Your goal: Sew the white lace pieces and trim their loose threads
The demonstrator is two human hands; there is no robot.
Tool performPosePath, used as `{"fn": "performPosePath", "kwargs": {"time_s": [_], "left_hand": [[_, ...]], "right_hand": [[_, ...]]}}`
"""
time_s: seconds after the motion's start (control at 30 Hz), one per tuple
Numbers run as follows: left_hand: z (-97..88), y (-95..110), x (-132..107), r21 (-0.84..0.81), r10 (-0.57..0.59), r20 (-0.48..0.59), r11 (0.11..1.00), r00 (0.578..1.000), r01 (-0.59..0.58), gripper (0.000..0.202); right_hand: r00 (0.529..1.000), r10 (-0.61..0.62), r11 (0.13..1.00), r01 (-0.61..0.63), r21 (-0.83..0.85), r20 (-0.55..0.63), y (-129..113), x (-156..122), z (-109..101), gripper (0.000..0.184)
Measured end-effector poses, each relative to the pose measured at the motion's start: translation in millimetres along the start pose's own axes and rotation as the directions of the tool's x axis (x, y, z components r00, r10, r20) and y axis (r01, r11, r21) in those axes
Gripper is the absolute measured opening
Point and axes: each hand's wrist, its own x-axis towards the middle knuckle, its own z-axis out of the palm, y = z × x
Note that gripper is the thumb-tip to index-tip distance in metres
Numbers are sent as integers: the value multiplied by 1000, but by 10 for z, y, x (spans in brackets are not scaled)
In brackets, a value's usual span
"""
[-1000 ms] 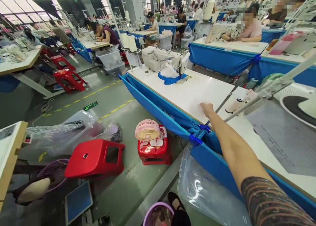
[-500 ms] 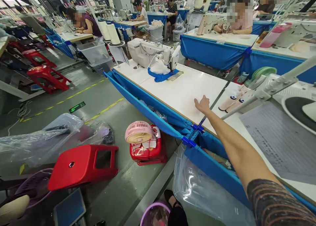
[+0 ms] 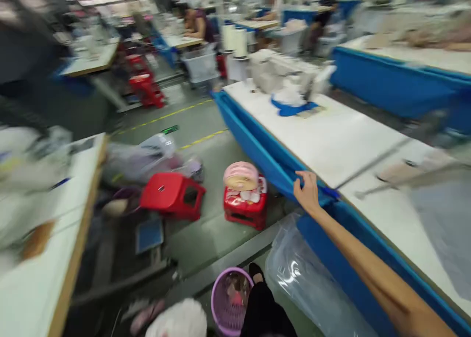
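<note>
My right hand (image 3: pixel 307 192) reaches in from the right, above the blue cloth trough (image 3: pixel 263 141) along the table's front edge. Thumb and fingers are apart and slightly bent, and nothing shows between them. Whether the hand touches the cloth I cannot tell. Beside it a blue clip (image 3: pixel 330 193) sits at the joint of two troughs. My left hand is out of view. On the white table (image 3: pixel 342 136) behind the hand stands a sewing machine (image 3: pixel 283 72) with blue and white fabric (image 3: pixel 292 104) under its head.
Below are a pink fan (image 3: pixel 241 176) on a red stool (image 3: pixel 245 212), another red stool (image 3: pixel 171 194), a purple basket (image 3: pixel 221 305) by my foot and a clear plastic bin (image 3: pixel 294 263). A second table (image 3: pixel 79 219) stands at left. People sit sewing farther back.
My view has swung left and is blurred. My right hand has drawn back from above the white tabletop to the blue trough at its front edge. The left table has come into view.
</note>
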Motion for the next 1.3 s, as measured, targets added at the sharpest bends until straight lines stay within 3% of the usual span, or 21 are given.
{"fn": "performPosePath", "kwargs": {"time_s": [0.03, 0.07, 0.1, 0.13, 0.17, 0.2, 0.23, 0.27, 0.3, 0.33, 0.37, 0.4, 0.47, 0.6, 0.73, 0.8, 0.9, 1.0, 1.1, 1.17, 1.3], "left_hand": [[-85, -156, -161, -103, -43, -131, 994, 991, 29, 40], [-165, -318, -326, -206, -98, -261, 978, 960, 44, 37], [-247, -481, -480, -305, -169, -387, 951, 907, 47, 33], [-337, -643, -616, -393, -237, -499, 919, 834, 26, 31], [-443, -803, -733, -473, -279, -592, 880, 756, -46, 28], [-566, -962, -838, -528, -241, -684, 815, 689, -239, 27], [-702, -1119, -938, -537, -187, -739, 743, 647, -399, 26], [-843, -1272, -1040, -539, -212, -777, 709, 592, -454, 27], [-983, -1421, -1144, -535, -245, -811, 680, 532, -502, 27], [-1116, -1567, -1252, -534, -264, -828, 639, 494, -554, 27], [-1241, -1712, -1359, -538, -283, -836, 590, 470, -602, 32], [-1359, -1858, -1464, -539, -291, -841, 534, 456, -652, 41], [-1575, -2168, -1661, -544, -295, -839, 431, 458, -720, 64], [-1913, -2810, -2019, -593, -305, -805, 390, 509, -705, 76], [-2043, -3289, -2388, -611, -250, -791, 364, 558, -703, 84], [-2031, -3431, -2568, -583, -193, -810, 367, 553, -725, 96], [-1916, -3538, -2813, -528, -179, -844, 441, 505, -726, 111], [-1681, -3542, -3052, -513, -247, -855, 532, 456, -674, 114], [-1368, -3494, -3308, -537, -367, -841, 652, 397, -535, 86], [-1160, -3477, -3476, -568, -445, -822, 684, 356, -457, 68], [-835, -3577, -3776, -596, -541, -802, 694, 253, -403, 64]], "right_hand": [[988, -61, 996, 50, 80, 139, -274, -280, 211, 29], [944, -141, 981, 92, 172, 299, -576, -581, 416, 29], [856, -240, 955, 122, 272, 458, -902, -897, 604, 30], [721, -348, 918, 134, 373, 599, -1250, -1219, 766, 33], [540, -456, 873, 118, 473, 707, -1611, -1543, 900, 36], [315, -551, 824, 65, 562, 772, -1979, -1864, 1006, 39], [52, -616, 784, -61, 618, 786, -2341, -2182, 1087, 42], [-165, -646, 762, -190, 619, 745, -2683, -2492, 1145, 46], [-324, -650, 759, -308, 574, 687, -2995, -2794, 1188, 49], [-427, -638, 769, -403, 496, 641, -3266, -3084, 1221, 52], [-491, -611, 787, -458, 413, 621, -3492, -3360, 1247, 54], [-530, -574, 809, -487, 329, 625, -3673, -3623, 1271, 53], [-560, -480, 846, -500, 187, 676, -3922, -4106, 1311, 50], [-529, -352, 844, -536, 18, 772, -4187, -4908, 1338, 43], [-574, -336, 869, -495, 11, 747, -4392, -5388, 1297, 39], [-612, -348, 899, -432, 69, 710, -4467, -5514, 1257, 37], [-677, -375, 922, -341, 182, 634, -4487, -5646, 1169, 37], [-737, -394, 919, -304, 251, 549, -4380, -5782, 1037, 38], [-797, -377, 923, -280, 265, 471, -4208, -5962, 888, 37], [-837, -361, 927, -274, 255, 412, -4092, -6114, 804, 36], [-904, -312, 942, -253, 221, 293, -3878, -6490, 699, 38]]}}
